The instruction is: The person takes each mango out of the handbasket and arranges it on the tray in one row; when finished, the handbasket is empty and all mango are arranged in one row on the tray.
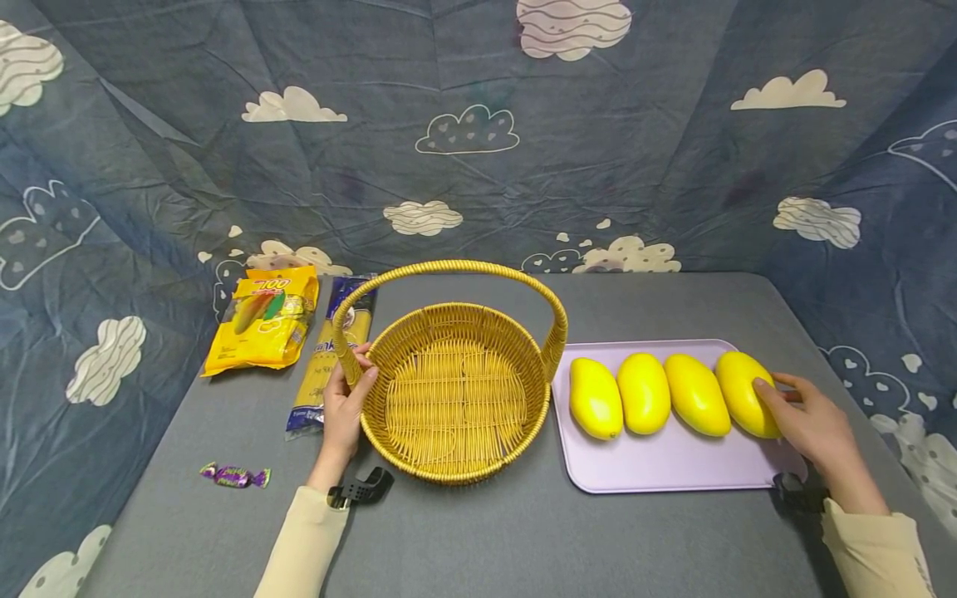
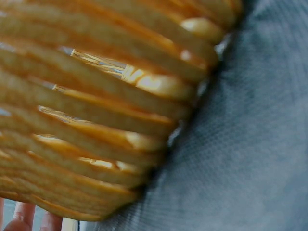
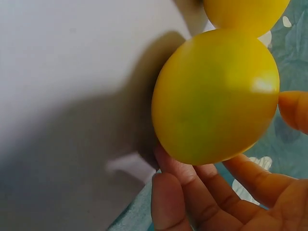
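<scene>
A round woven basket (image 1: 456, 390) with a tall arched handle (image 1: 456, 267) stands in the middle of the table. My left hand (image 1: 344, 415) grips its left side where the handle meets the rim, thumb over the rim. Close up in the left wrist view, the basket's woven wall (image 2: 96, 96) hides most of that hand. On a lilac tray (image 1: 673, 465) to the right, several yellow mangoes lie in a row. My right hand (image 1: 818, 428) holds the rightmost mango (image 1: 743, 390), thumb on one side and fingers along the other, as the right wrist view shows.
Left of the basket lie a yellow snack bag (image 1: 265, 320) with a mango picture and a blue-and-clear pack of pasta (image 1: 317, 374). A purple wrapped candy (image 1: 235, 476) lies nearer the front left. Behind the table hangs a cloud-patterned cloth (image 1: 463, 75).
</scene>
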### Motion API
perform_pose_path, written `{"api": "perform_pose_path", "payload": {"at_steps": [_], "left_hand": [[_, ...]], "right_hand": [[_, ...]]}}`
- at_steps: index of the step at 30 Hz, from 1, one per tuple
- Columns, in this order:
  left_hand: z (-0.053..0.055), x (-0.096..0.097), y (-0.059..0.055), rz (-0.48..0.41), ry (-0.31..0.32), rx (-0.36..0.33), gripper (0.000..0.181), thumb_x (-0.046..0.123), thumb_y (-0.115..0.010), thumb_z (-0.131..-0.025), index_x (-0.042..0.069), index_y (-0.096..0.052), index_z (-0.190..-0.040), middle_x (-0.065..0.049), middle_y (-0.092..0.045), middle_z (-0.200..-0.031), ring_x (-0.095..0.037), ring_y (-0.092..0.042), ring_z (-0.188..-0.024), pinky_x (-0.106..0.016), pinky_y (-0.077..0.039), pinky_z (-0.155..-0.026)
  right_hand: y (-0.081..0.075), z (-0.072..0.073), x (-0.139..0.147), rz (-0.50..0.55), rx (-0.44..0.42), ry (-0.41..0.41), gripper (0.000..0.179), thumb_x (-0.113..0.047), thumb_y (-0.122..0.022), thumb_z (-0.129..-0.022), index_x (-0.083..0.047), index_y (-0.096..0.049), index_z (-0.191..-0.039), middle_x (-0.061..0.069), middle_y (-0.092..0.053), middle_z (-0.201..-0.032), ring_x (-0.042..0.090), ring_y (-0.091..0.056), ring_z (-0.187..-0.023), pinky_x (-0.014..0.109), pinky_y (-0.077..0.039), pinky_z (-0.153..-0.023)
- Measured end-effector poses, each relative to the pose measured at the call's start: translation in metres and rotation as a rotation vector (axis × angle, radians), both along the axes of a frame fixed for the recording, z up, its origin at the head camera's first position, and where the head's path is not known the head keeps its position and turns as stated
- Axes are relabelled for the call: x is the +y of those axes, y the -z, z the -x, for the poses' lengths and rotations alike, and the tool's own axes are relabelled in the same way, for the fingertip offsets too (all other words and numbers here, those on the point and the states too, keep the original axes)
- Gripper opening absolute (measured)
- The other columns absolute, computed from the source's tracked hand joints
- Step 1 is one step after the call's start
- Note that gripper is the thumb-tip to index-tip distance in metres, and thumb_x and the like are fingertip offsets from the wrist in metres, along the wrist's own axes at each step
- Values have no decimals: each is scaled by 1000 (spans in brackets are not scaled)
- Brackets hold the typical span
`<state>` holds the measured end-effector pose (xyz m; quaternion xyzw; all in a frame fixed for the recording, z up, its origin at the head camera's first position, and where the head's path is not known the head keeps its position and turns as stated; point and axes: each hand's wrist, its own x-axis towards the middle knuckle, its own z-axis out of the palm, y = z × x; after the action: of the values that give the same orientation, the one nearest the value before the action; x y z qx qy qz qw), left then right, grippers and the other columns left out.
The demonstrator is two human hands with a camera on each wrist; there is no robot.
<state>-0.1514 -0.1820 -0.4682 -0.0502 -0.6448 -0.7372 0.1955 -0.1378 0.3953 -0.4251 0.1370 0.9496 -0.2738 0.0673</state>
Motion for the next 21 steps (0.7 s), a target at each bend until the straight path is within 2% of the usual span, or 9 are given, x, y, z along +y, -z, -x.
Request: {"api": "perform_pose_path", "payload": {"at_steps": [12,17,21], "left_hand": [[0,0,1,1,-2,10,22,1,-56,-94,-15,-47,-105,-28,-43,-135,-26,-41,-126,-29,-32,-104],[1,0,2,4,-2,3,22,2,-57,-94,-14,-47,-105,-30,-41,-136,-26,-41,-127,-29,-33,-104],[1,0,1,6,-4,-3,22,3,-57,-94,-14,-47,-105,-29,-42,-136,-26,-41,-127,-29,-33,-103]], "right_hand": [[1,-6,2,-6,27,59,78,-54,-34,-97,12,-27,-139,42,-35,-126,57,-37,-108,66,-39,-78],[2,-7,1,-9,111,85,73,-50,-38,-97,11,-33,-137,38,-40,-125,53,-42,-105,60,-41,-72],[0,-9,-8,-1,229,91,65,-43,-44,-98,9,-39,-136,34,-44,-124,50,-44,-105,51,-39,-69]]}}
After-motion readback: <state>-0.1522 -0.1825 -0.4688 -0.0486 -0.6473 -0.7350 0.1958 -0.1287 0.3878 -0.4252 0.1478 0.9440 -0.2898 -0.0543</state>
